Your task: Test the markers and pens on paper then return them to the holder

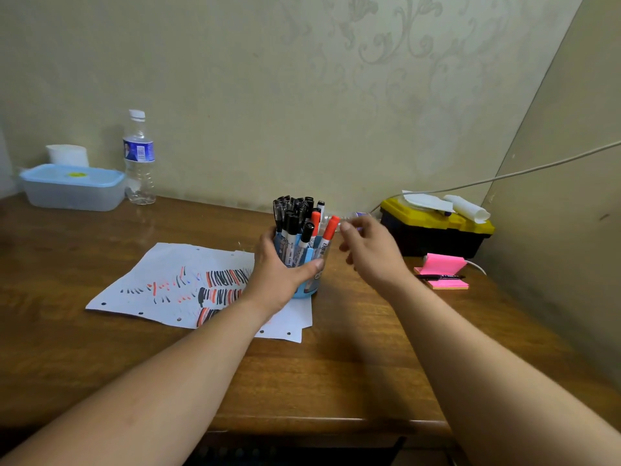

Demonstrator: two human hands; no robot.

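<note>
- head view: the blue holder [309, 284] stands upright on the near right corner of the paper [161, 280], in the middle of the tabletop [336, 364]. it is packed with markers and pens [295, 216], caps up.
- head view: the left hand [279, 267] grips the holder from its left side. the fingers curl behind it and the thumb lies across its front wall, so the holder is braced.
- head view: the right hand [373, 250] hangs in the air just to the right of the holder, at cap height. its fingers are loosely curled and nothing shows between them.
- head view: the relation that matters is the orange-capped marker [330, 228] at the holder's right rim. its long axis leans up and to the right, so the cap points at the right hand's fingertips [346, 227].
- head view: the right hand is the nearer hand and the free one. the fingertips are blurred, so they may be brushing the cap or just short of it; i cannot tell which.
- head view: the right forearm comes in from the lower right with the wrist raised and the back of the hand towards the camera.
- head view: the paper already carries rows of black and orange strokes. my judgement is that the next move is a short pinch on that cap and a pull along the marker's lean.
</note>
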